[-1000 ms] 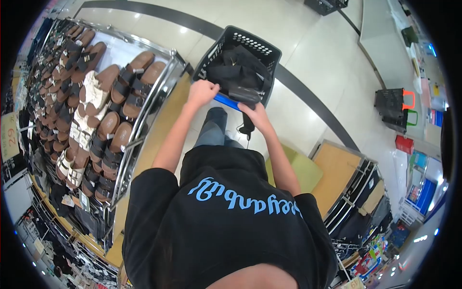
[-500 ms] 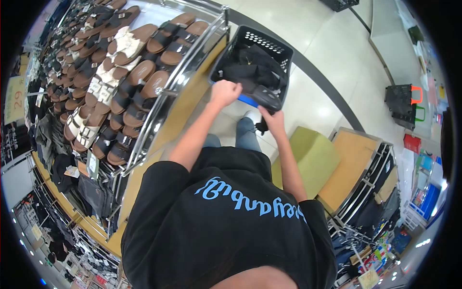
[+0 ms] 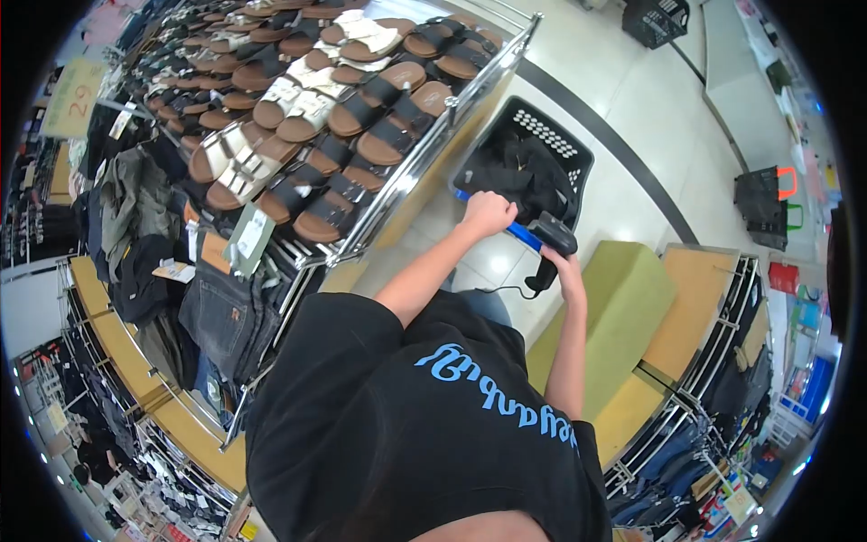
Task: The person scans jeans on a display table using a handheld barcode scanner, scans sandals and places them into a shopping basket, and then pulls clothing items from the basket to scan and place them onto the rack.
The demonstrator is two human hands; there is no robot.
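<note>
My left hand point(image 3: 489, 213) is closed around the blue handle point(image 3: 526, 238) of a black shopping basket point(image 3: 578, 149). Dark cloth items point(image 3: 519, 176) lie inside the basket. At the handle's right end, my right hand point(image 3: 564, 266) is closed, with a black handheld device point(image 3: 555, 233) that looks like a scanner against its fingers. A dark grip and a thin cable hang below the device. Whether the right fingers also hold the handle cannot be made out.
Rows of sandals point(image 3: 388, 122) fill a metal-railed display on the left, beside folded jeans point(image 3: 226, 316). A green bench point(image 3: 623, 298) and a wooden platform point(image 3: 695, 307) stand at the right. More baskets point(image 3: 655, 23) sit farther off.
The basket and both hands have shifted right in view, and the sandal display appears nearer. The black device now stands above the handle's right end instead of lying along it.
</note>
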